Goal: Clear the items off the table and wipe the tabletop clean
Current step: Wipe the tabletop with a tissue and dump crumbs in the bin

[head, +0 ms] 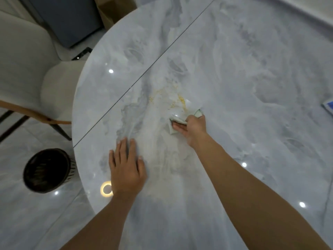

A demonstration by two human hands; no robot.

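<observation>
A round grey marble tabletop [243,78] fills most of the view, with a dark seam running across it. Yellow crumbs [181,101] lie scattered near its middle. My right hand [193,128] presses a crumpled pale cloth [175,123] onto the table just below the crumbs, fingers closed over it. My left hand [127,168] rests flat on the tabletop near the front left edge, fingers spread, holding nothing.
A dark round waste bin [47,170] stands on the floor left of the table. A pale upholstered chair [36,78] sits at the left. A blue and white item [328,107] shows at the right edge of the table.
</observation>
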